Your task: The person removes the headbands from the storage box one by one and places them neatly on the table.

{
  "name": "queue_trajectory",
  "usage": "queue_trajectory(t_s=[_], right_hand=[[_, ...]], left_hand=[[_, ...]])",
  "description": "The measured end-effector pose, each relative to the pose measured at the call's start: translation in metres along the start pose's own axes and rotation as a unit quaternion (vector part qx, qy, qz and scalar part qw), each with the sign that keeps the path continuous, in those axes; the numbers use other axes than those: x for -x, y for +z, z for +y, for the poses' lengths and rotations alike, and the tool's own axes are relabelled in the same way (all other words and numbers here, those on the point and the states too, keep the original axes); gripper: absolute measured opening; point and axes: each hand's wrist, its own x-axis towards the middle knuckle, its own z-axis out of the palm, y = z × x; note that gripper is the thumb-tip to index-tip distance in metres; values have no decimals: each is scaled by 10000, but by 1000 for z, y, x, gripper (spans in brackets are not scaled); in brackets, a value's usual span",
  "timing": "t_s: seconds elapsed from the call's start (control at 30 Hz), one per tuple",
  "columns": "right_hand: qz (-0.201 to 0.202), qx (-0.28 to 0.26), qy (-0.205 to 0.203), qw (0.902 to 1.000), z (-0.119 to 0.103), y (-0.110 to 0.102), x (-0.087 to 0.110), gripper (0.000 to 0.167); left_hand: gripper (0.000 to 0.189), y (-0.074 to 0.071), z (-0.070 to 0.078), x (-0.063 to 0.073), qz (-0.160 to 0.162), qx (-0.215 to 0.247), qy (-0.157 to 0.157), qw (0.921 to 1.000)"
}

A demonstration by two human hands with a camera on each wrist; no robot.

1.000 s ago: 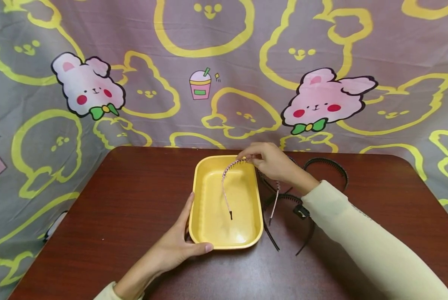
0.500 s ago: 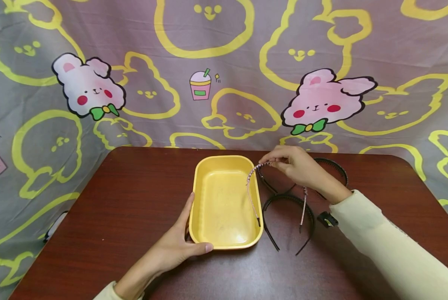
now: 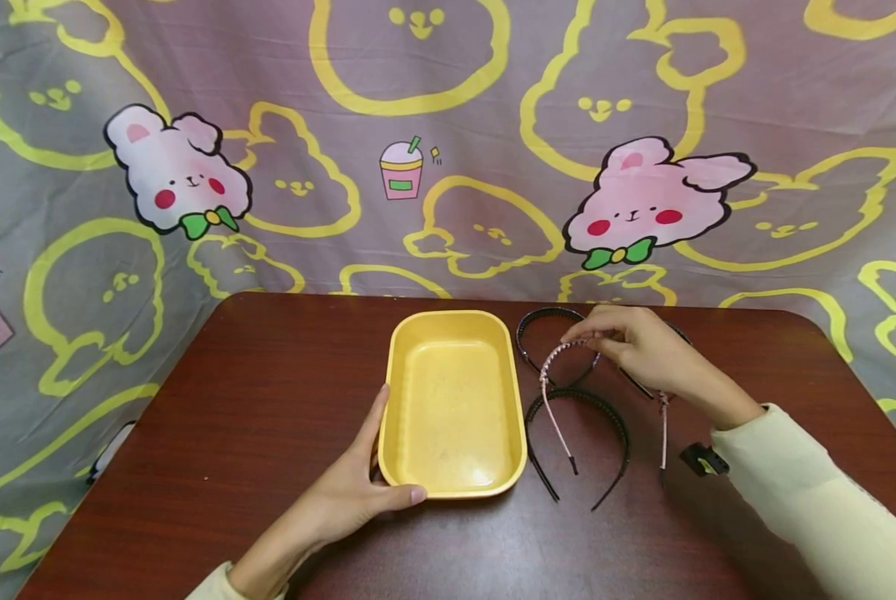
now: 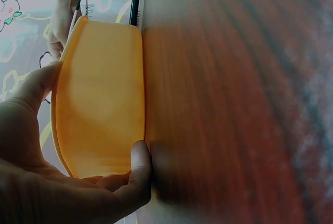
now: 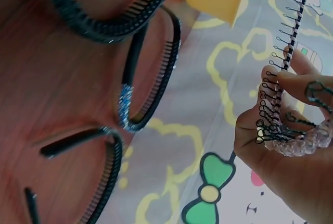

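A yellow rectangular tub (image 3: 455, 417) stands on the table, nothing inside it. My left hand (image 3: 346, 496) grips its near left corner, thumb on the front rim, fingers along the side; the left wrist view shows the fingers around the tub wall (image 4: 101, 99). To the tub's right, my right hand (image 3: 646, 354) pinches a pink beaded headband (image 3: 548, 364) at the top of its arch, ends hanging down. Its small wire teeth show in the right wrist view. Below it lies a black toothed headband (image 3: 618, 425); another black headband (image 3: 525, 329) lies behind, glittery in the right wrist view.
A third black headband (image 3: 638, 383) is partly hidden behind the right hand. The dark reddish-brown table (image 3: 267, 400) runs back to a grey curtain (image 3: 282, 50) printed with cartoon rabbits. A black wrist strap piece (image 3: 705, 458) hangs by the right sleeve.
My right hand has carried the pink headband from over the tub to the right, above the black headbands. The left hand and the tub have stayed put.
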Motion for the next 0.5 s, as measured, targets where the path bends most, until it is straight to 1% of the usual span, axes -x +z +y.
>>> queue_trajectory(t_s=[0.13,0.37,0.5], right_hand=[[-61,-37,53,10000,8,-2,10,34],[-74,-278,-85,9996,26,-6,29,38],[-105,-313,24,9995,37,-8,40,41]], left_hand=[[134,0,0,0,9,-62,-18,10000],[135,-1,1,-1,22,-132,-1,9999],[136,-1,0,-1,13,-129,3,9999]])
